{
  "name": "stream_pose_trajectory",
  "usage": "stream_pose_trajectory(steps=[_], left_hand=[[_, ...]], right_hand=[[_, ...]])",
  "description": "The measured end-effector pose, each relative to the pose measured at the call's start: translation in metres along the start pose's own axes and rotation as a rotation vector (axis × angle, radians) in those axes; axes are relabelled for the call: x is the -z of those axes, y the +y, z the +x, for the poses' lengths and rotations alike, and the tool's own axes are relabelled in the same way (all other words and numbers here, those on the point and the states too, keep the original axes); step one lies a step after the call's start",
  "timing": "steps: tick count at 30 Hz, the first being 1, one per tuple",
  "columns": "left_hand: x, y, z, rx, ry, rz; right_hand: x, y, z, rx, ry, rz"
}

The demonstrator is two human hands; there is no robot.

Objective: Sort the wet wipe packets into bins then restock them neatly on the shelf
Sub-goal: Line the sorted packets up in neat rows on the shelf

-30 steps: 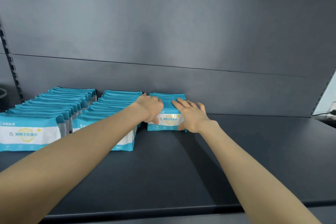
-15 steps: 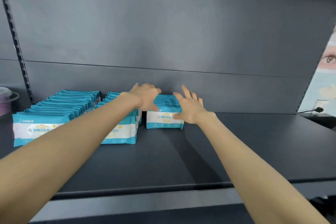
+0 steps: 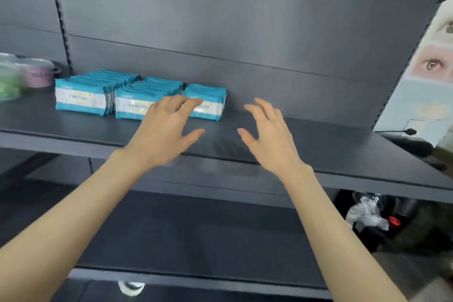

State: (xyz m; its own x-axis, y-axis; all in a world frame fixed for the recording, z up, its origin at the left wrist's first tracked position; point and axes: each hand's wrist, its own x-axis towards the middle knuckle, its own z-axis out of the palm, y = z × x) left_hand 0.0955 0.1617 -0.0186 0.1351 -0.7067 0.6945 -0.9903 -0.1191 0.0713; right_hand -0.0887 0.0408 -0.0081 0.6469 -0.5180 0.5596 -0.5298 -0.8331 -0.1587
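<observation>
Three rows of packets (image 3: 204, 102) sit at the back left of the shelf (image 3: 343, 154), each row running front to back. Both hands are empty, fingers spread apart. The left hand (image 3: 163, 133) is nearer, its fingertips in front of the short right row; the right hand (image 3: 269, 138) is off to the right.

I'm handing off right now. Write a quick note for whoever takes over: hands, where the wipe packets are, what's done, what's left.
Left hand: open, empty, raised in front of the shelf.
Right hand: open, empty, also clear of the packets.
Packets: three rows standing at the shelf's left end: left row, middle row, and short right row.
Done: these rows are shelved and look tidy.
Left: the right row is much shorter than the others, and the shelf to its right is bare. No bins or loose packets are in view, so check how much stock remains.
</observation>
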Motion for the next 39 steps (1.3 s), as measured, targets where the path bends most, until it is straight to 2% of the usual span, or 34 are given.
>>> stream_pose_trajectory(steps=[8,13,22,30,35,39], left_hand=[[-0.038,0.089,-0.152,0.066,-0.116,0.026],[-0.089,0.101,-0.234,0.163,-0.271,-0.026],[-0.221,0.095,-0.398,0.419,-0.751,-0.142],[-0.369,0.106,-0.568,0.716,-1.126,-0.249],[-0.464,0.110,-0.675,0.969,-1.167,-0.325],[-0.544,0.106,-0.748,1.117,-1.124,-0.306]], right_hand=[[-0.041,0.023,-0.164,0.039,-0.177,0.098],[-0.107,0.030,-0.239,-0.040,-0.418,0.157],[-0.263,0.042,-0.372,-0.249,-0.852,0.184],[-0.435,0.070,-0.518,-0.449,-1.075,0.239],[-0.552,0.092,-0.613,-0.606,-1.140,0.334],[-0.641,0.110,-0.678,-0.715,-1.112,0.382]])
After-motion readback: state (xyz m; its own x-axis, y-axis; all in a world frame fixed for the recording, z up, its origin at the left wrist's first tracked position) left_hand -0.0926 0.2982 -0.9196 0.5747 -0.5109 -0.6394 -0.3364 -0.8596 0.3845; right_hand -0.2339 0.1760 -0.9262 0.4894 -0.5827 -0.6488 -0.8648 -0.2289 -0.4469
